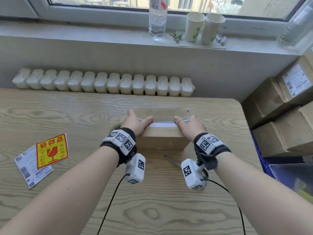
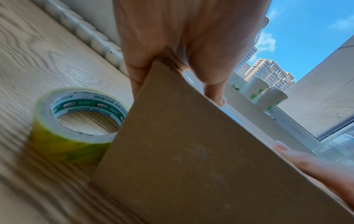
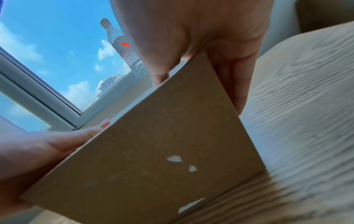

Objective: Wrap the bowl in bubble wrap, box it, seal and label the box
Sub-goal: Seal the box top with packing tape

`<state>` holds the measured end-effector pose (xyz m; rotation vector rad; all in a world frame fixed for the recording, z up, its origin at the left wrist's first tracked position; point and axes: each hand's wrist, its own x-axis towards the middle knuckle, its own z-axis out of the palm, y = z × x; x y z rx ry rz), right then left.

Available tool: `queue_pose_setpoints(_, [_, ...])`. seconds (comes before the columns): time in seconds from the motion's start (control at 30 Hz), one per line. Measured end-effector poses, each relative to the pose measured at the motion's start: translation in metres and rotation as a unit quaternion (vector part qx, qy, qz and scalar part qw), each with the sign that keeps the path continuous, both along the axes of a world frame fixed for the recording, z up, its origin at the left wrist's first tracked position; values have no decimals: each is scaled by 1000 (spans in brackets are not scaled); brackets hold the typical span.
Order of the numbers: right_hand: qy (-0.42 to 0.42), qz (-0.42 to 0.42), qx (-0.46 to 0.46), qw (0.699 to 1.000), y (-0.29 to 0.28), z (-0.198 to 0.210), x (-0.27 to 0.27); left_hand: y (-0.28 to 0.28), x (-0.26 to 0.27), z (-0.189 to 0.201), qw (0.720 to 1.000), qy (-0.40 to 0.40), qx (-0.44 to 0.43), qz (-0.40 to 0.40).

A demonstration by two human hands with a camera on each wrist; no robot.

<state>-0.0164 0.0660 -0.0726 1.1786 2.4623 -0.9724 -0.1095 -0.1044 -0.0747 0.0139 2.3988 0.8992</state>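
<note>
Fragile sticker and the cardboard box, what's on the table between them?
A yellow tape roll, lying flat close by the box's left side: clear in the left wrist view, mostly hidden behind the left hand in the head view.

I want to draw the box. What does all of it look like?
The box is plain brown cardboard and stands flat on the wooden table. Its flaps are folded down, and a pale strip shows along the top seam. The near side has a few white scuffs. The left hand and right hand press on its two ends, thumbs on top, fingers down the sides. A tape roll lies close by its left end.
</note>
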Motion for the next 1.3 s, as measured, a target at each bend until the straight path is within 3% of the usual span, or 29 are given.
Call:
queue_pose_setpoints(0.17, [-13,25,6,1000,9,-1,0,-8,-8,-10,1000,18,12,-19])
queue_pose_setpoints(0.3, [36,11,-48,998,13,-3,9,-19,-5,-24,997,43,68,-5])
queue_pose_setpoints(0.4, [35,-36,-214,976,13,-2,28,-22,-2,-29,991,-26,132,22])
queue_pose_setpoints(0.53, [44,87,-185,978,11,-2,42,-26,3,-19,958,-137,226,109])
queue_pose_setpoints(0.7, [146,75,-166,972,3,27,40,-38,8,57,978,-66,196,16])
queue_pose_setpoints(0.83, [118,77,-141,980,-13,50,42,-60,6,80,986,-58,149,-36])
queue_pose_setpoints(0.97, [26,108,-144,983,-27,54,52,-83,19,64,990,-123,21,-63])
queue_pose_setpoints(1.13, [-96,119,-152,976,-44,32,59,-101,48,40,982,-186,-14,-36])
queue_pose_setpoints(1.3, [-124,116,-138,976,-55,22,60,-109,51,28,986,-162,-33,-22])
